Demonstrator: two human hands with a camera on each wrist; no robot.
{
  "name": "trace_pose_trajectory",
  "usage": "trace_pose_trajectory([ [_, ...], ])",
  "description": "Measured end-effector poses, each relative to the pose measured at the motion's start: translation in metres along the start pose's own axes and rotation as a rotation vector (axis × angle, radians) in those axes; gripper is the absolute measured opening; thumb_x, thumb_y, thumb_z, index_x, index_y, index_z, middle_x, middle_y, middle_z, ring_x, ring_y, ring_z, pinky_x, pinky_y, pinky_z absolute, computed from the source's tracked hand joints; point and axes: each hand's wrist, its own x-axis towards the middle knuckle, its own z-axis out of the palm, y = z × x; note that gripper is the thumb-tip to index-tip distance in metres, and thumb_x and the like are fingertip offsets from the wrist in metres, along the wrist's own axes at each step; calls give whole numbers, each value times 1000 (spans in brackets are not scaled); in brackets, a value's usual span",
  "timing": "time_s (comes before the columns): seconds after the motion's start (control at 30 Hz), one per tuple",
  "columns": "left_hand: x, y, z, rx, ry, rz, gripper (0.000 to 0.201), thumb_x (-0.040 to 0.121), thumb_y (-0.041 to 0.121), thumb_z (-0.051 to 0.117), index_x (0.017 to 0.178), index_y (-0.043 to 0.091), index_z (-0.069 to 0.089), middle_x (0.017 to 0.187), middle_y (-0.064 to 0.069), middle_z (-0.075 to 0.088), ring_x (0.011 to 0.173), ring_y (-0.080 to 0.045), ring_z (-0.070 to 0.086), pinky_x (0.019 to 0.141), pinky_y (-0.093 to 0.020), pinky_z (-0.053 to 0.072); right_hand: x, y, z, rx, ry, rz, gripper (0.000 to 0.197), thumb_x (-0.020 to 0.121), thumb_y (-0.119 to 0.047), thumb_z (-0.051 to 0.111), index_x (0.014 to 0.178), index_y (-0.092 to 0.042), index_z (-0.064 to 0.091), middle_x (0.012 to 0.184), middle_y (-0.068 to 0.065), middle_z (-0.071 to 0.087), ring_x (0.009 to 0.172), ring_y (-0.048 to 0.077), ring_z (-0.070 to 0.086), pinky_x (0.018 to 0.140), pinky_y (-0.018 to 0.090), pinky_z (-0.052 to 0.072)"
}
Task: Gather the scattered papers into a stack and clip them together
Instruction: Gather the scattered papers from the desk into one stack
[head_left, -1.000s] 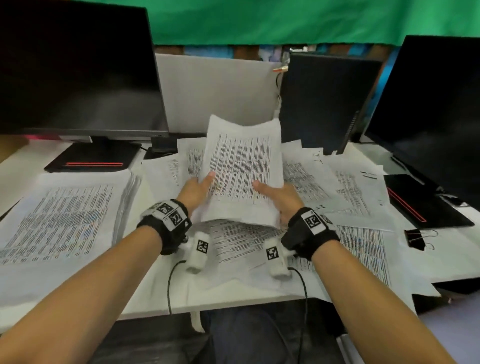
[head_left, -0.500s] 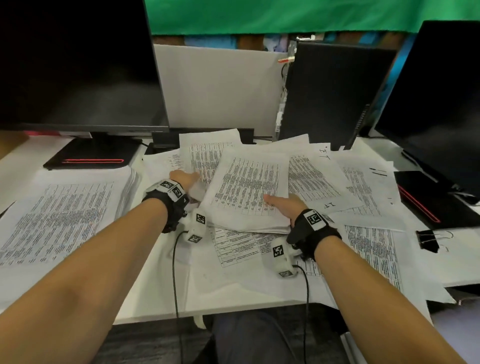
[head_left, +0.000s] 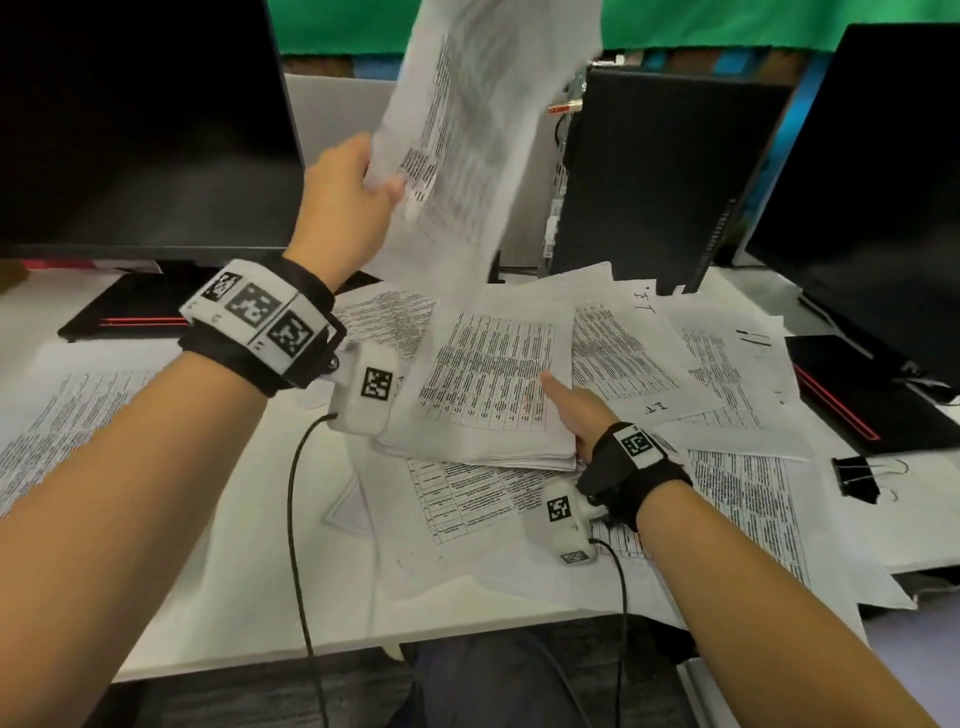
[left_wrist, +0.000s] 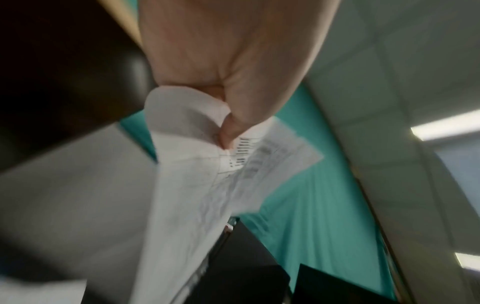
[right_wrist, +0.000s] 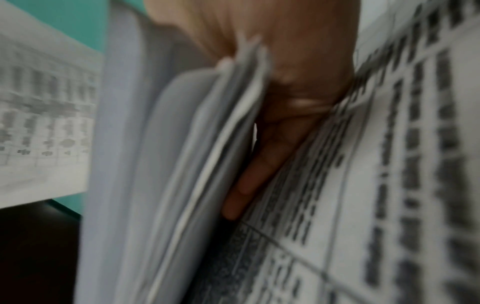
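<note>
My left hand (head_left: 383, 188) is raised above the desk and pinches a printed sheet (head_left: 478, 130) by its lower left edge; the sheet hangs blurred in front of the screens. The left wrist view shows the thumb and fingers (left_wrist: 227, 131) pinching that crumpled sheet (left_wrist: 194, 185). A gathered stack of papers (head_left: 483, 384) lies at the desk's middle. My right hand (head_left: 566, 410) grips its near right corner, thumb on top. In the right wrist view the fingers (right_wrist: 259, 164) lie under the stack's edge (right_wrist: 194, 144). A black binder clip (head_left: 857, 475) sits on papers at the right.
Loose printed sheets (head_left: 727, 364) spread over the right and front of the white desk (head_left: 260, 597). A thick paper pile (head_left: 62, 415) lies at the left. Dark monitors stand at the left (head_left: 130, 130) and right (head_left: 872, 182), with a black computer tower (head_left: 649, 182) between them.
The stack was laid flat on the desk. My left hand then took a sheet from the left of it and lifted it high. The right hand stayed at the stack's corner.
</note>
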Motion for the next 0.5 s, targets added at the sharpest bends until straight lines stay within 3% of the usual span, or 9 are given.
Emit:
trace_pose_trajectory([
  [0.1, -15, -24, 18, -166, -123, -279, 27, 90, 12, 58, 116, 3, 58, 113, -11, 62, 98, -26, 61, 82, -37, 51, -19, -13, 1, 89, 41, 3, 97, 84, -81, 26, 152, -12, 32, 154, 14, 38, 140, 32, 41, 116, 49, 33],
  [0.13, -22, -33, 26, -185, -175, -357, 26, 90, 11, 59, 116, 4, 58, 114, -12, 62, 98, -28, 61, 82, -39, 51, -20, -12, 0, 132, 53, 3, 97, 84, -82, 23, 153, -14, 29, 156, 13, 34, 142, 31, 37, 117, 49, 31],
  [0.23, -47, -58, 50, -237, -327, -573, 23, 90, 10, 60, 113, 7, 59, 114, -12, 63, 97, -27, 60, 85, -40, 50, -6, -2, -2, 305, 84, 57, 127, 51, -101, 29, 151, -23, 35, 153, 11, 41, 136, 32, 44, 113, 53, 36],
  [0.33, -68, -72, 67, -235, -406, -714, 16, 91, 8, 59, 105, 14, 55, 112, -6, 59, 105, -26, 56, 96, -40, 46, -9, -4, -2, 375, 56, 71, 101, 71, -90, 28, 140, -19, 48, 135, 12, 59, 120, 34, 59, 104, 49, 46],
  [0.37, -74, -76, 72, -193, -429, -727, 16, 91, 7, 59, 105, 13, 55, 112, -7, 59, 109, -27, 55, 97, -40, 45, -12, -6, -2, 382, 74, 88, 108, 65, -93, 30, 141, -20, 48, 134, 12, 60, 119, 34, 59, 104, 50, 46],
  [0.43, -82, -83, 78, -121, -479, -742, 21, 91, 7, 59, 112, 7, 59, 115, -11, 60, 113, -31, 55, 96, -39, 44, 1, 4, -1, 382, 78, 97, 131, 39, -103, 36, 145, -26, 45, 141, 12, 55, 124, 35, 55, 108, 54, 41],
  [0.5, -89, -86, 80, -61, -549, -770, 26, 89, 9, 61, 114, 4, 58, 117, -13, 61, 110, -33, 57, 92, -38, 46, 28, 20, -3, 330, 35, 41, 140, 29, -106, 38, 148, -32, 40, 150, 9, 46, 135, 34, 46, 113, 57, 32],
])
